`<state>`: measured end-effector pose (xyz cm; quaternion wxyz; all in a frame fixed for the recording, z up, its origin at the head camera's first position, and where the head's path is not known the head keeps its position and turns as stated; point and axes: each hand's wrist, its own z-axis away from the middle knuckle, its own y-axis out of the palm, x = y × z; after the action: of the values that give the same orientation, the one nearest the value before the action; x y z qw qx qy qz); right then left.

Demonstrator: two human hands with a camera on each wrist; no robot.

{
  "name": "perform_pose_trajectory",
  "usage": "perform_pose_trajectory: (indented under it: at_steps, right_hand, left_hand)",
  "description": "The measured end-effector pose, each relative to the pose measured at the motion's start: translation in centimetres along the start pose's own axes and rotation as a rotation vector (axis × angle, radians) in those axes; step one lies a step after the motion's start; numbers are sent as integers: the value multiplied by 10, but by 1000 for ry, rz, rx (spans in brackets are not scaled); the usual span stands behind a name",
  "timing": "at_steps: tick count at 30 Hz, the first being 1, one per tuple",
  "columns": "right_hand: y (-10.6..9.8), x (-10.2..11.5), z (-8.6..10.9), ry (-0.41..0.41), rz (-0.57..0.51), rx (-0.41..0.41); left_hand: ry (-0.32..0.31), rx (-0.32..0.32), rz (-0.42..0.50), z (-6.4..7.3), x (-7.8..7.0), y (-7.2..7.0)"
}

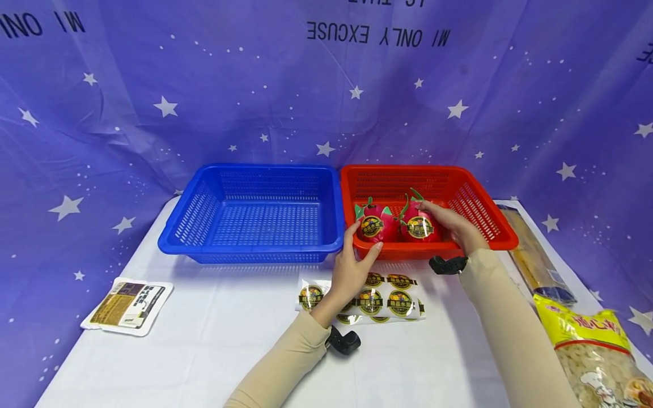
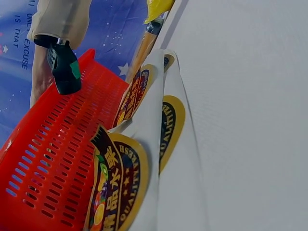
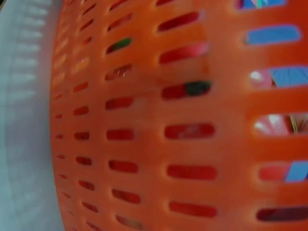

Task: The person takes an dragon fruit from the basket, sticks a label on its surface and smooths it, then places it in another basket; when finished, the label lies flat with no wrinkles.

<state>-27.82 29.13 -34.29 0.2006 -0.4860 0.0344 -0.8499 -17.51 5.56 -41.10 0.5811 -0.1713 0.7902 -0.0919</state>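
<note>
Two pink dragon fruits with green leaf tips lie side by side in the red basket (image 1: 490, 226), each with a round black-and-gold label facing me. At the left dragon fruit (image 1: 386, 225), my left hand (image 1: 352, 271) reaches over the front rim with fingers spread, thumb by the rim, fingertips beside the fruit. My right hand (image 1: 456, 225) holds the right dragon fruit (image 1: 431, 233) from its right side and top; its thumb is hidden. Under my left forearm lies a sheet of round labels (image 1: 369, 302), seen close in the left wrist view. Only basket wall (image 3: 149, 149) fills most of the right wrist view.
A blue basket (image 1: 250, 249) stands left of the red one, touching or nearly so. A flat food packet (image 1: 130, 306) lies at the left table edge. Along the right edge are a long clear packet (image 1: 535, 255) and a yellow-topped bag of pasta (image 1: 592, 351). A purple star-patterned cloth hangs behind.
</note>
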Motion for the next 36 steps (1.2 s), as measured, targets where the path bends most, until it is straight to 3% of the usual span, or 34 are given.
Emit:
perform_pose_trajectory:
  at_steps: [8,13,15,19,23,30,36]
  right_hand:
    - [-4,-4,-6,-10,220,66]
    - [-3,-7,-3,-61,341,101]
    - [0,-7,1,-97,425,56]
    - [10,-4,6,-172,621,-115]
    - [15,-3,8,-222,751,-248]
    - [17,-7,10,-374,826,-356]
    - [23,-8,10,-517,820,-509]
  left_hand:
    - [-10,7,-1,-1,-2,2]
    - [-14,18,-2,1,-2,3]
    - [-16,21,-2,1,-2,4]
    - [-31,27,6,1,-2,2]
    - [-32,25,7,0,-3,2]
    - [-9,31,-28,1,-2,4]
    - [5,54,-175,0,-7,-3]
